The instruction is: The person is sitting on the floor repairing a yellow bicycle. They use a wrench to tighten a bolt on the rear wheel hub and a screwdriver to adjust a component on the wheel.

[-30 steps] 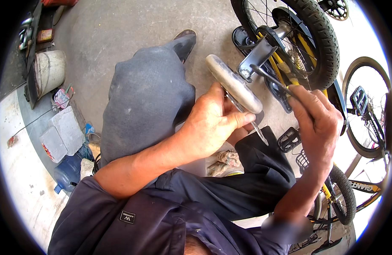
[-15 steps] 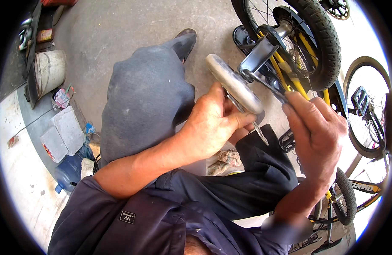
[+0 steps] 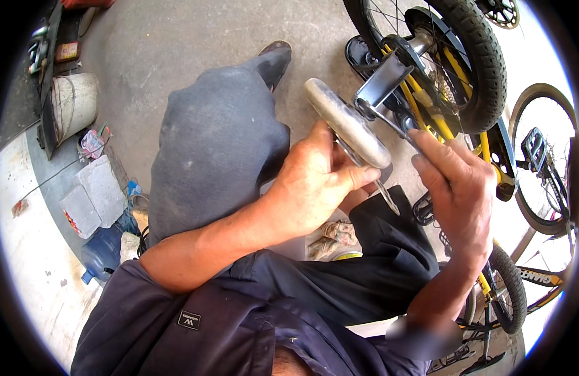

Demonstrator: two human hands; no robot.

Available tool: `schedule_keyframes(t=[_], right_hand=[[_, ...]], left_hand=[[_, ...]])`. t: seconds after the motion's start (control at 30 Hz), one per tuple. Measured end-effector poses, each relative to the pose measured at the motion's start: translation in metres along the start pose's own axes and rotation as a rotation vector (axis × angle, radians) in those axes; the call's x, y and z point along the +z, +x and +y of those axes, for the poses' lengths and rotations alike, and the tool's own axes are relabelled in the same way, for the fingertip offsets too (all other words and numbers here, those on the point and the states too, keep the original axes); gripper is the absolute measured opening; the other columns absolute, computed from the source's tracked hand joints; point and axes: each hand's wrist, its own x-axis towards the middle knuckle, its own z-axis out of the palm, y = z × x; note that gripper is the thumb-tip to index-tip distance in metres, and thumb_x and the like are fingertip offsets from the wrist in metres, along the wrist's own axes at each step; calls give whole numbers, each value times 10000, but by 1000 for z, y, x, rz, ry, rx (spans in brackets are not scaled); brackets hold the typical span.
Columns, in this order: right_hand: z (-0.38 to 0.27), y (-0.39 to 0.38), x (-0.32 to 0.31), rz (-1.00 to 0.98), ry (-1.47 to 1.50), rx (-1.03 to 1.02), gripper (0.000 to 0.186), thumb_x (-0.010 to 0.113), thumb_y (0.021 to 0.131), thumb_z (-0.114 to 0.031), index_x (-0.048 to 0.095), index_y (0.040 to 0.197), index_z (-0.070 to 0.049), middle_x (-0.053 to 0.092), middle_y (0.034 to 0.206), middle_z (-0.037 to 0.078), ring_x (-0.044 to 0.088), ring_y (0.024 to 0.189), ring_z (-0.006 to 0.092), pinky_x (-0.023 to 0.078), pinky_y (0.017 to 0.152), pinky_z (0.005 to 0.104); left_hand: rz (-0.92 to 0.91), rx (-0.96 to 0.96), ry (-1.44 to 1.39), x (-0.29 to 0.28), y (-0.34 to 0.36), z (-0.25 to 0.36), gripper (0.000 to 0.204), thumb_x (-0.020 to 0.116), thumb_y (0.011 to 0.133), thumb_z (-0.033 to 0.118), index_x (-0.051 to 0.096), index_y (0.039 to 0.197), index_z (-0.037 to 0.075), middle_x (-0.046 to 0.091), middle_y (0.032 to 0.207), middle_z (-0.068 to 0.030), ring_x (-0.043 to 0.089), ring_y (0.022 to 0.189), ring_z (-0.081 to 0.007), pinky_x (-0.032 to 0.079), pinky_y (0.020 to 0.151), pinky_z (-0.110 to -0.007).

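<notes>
A small whitish training wheel [image 3: 349, 122] hangs from a black angled bracket [image 3: 383, 81] beside the yellow-and-black bicycle [image 3: 440, 119]. My left hand [image 3: 314, 182] is closed at the wheel's near side, gripping a flat metal tool [image 3: 388, 199] that looks like a spanner. Its far end is hidden behind the wheel and fingers, and my thumb lies by the wheel's lower rim. With my right hand [image 3: 458, 182] I grip the handle of a spanner [image 3: 393, 123]. That spanner's head meets the nut between bracket and wheel.
The bicycle's knobbly tyre [image 3: 487, 69] rises just beyond my right hand. More bicycles [image 3: 543, 156] crowd the right side. To the left are a dirty white bucket [image 3: 75, 106], pale blocks [image 3: 95, 194] and a blue water bottle [image 3: 101, 254]. Work gloves or rags [image 3: 333, 238] lie between my legs.
My right hand has swung slightly left and down with the spanner handle. The left hand, its tool and the wheel have barely shifted.
</notes>
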Motion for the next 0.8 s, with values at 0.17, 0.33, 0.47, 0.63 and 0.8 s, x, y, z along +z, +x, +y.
schedule_keyframes(t=[0.17, 0.33, 0.47, 0.63, 0.8], right_hand=[[5, 5, -3, -45, 43, 32, 233, 675, 798, -94, 687, 1023, -38, 603, 738, 131, 582, 649, 291, 460, 607, 354], [9, 12, -3, -95, 110, 74, 234, 660, 806, -81, 688, 1031, -23, 620, 760, 137, 598, 674, 276, 465, 625, 349], [17, 14, 3, -183, 237, 121, 248, 648, 810, -75, 677, 1048, -13, 624, 774, 142, 604, 689, 275, 466, 638, 350], [28, 19, 12, -240, 215, 88, 254, 626, 815, -68, 665, 1060, -13, 636, 828, 156, 620, 746, 306, 474, 682, 355], [39, 36, 35, -135, 163, 51, 249, 638, 805, -81, 672, 1049, -43, 649, 888, 157, 632, 828, 320, 487, 733, 373]], left_hand=[[-3, 13, 34, -2, 1, -1, 293, 613, 881, -7, 503, 1153, -23, 618, 1068, -98, 616, 968, -161, 507, 877, -314], [-19, -20, -6, -3, 0, 0, 310, 602, 887, -12, 481, 1172, -29, 611, 1080, -108, 620, 977, -172, 511, 875, -318], [-18, -69, -99, -1, -1, 3, 328, 596, 892, -9, 456, 1188, -32, 607, 1085, -119, 628, 979, -189, 522, 864, -324], [-18, -74, -151, 0, -2, 4, 316, 594, 897, 3, 455, 1178, -38, 618, 1056, -133, 643, 945, -200, 537, 840, -327], [-81, -70, -119, -4, 2, 5, 291, 591, 904, 25, 466, 1158, -42, 642, 993, -149, 661, 879, -214, 549, 808, -333]])
